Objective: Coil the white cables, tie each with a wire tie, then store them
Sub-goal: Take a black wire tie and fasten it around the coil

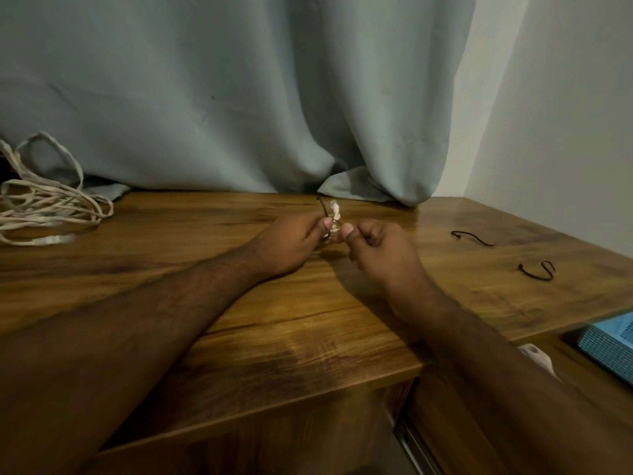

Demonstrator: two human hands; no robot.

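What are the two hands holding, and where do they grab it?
Both hands pinch a small coiled white cable between them, the left hand on its left side, the right hand on its right. A dark wire tie sticks up by the left thumb.

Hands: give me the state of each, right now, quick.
Left hand: closed, pinching the small coiled cable and dark tie.
Right hand: fingers curled, pinching at the same bundle.

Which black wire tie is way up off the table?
The wire tie sticking up from the left hand; the two other ties lie flat.
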